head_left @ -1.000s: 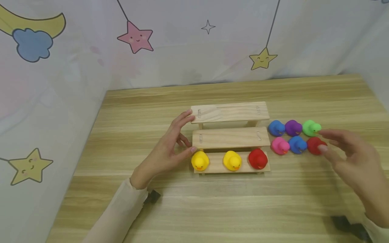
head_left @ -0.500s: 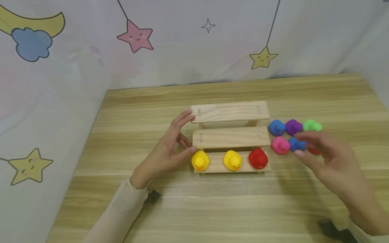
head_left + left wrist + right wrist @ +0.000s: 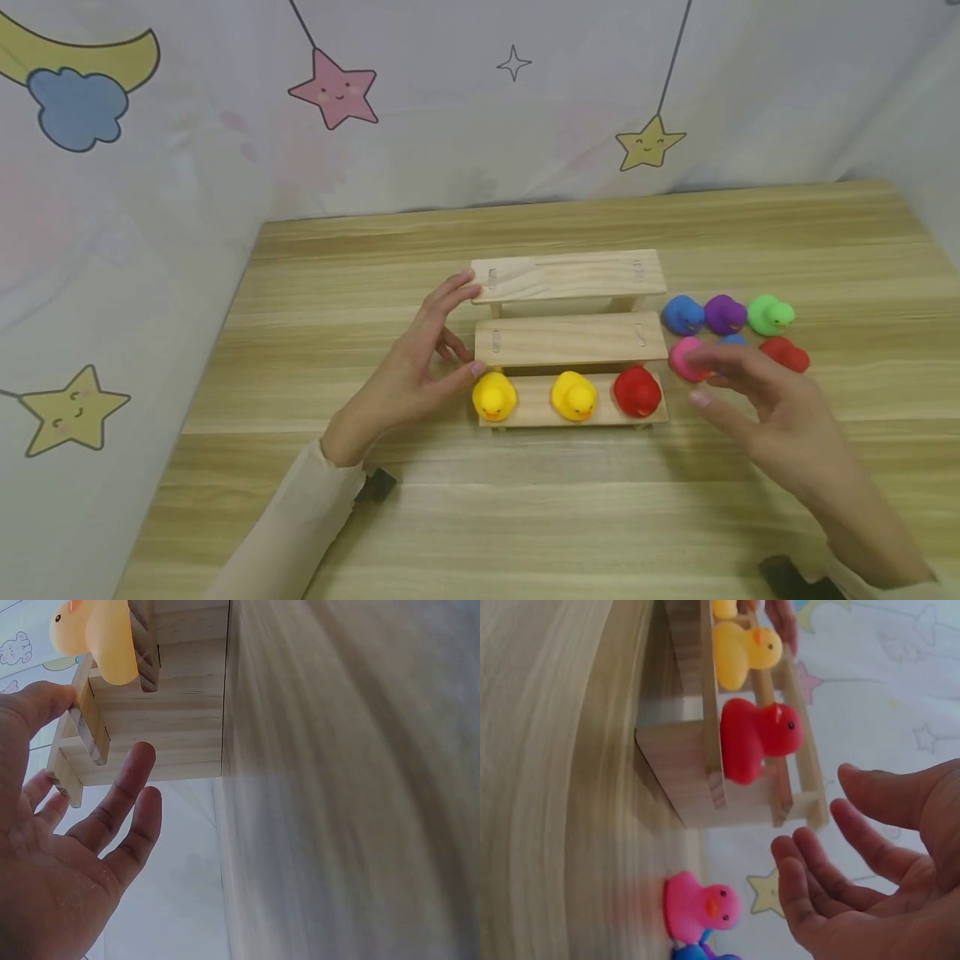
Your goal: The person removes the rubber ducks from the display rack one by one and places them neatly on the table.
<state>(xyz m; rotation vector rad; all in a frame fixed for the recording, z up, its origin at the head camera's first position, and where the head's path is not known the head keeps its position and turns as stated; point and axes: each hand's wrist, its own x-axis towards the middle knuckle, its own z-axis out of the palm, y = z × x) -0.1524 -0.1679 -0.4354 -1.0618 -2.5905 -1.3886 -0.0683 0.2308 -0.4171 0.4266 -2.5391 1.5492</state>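
A three-step wooden rack (image 3: 570, 342) stands on the table. My left hand (image 3: 405, 379) rests on its left end, with the thumb at the middle step and fingertips at the top step. On the bottom step sit a yellow duck (image 3: 494, 397), a second yellow duck (image 3: 574, 397) and a red duck (image 3: 637, 392). My right hand (image 3: 783, 433) hovers beside the rack with fingers spread and nothing in them. Nearest to its fingertips is the pink duck (image 3: 681, 360), partly covered in the head view. A blue duck (image 3: 732, 340) behind the fingers is mostly hidden.
Behind the pink duck stand another blue duck (image 3: 683, 316), a purple duck (image 3: 725, 314) and a green duck (image 3: 770, 315). A second red duck (image 3: 784, 354) lies right of my right hand's fingers. A printed cloth (image 3: 465, 125) hangs behind the table.
My right hand has moved left, from beside the loose red duck, past the front blue duck, to the pink duck. The left hand has stayed on the rack.
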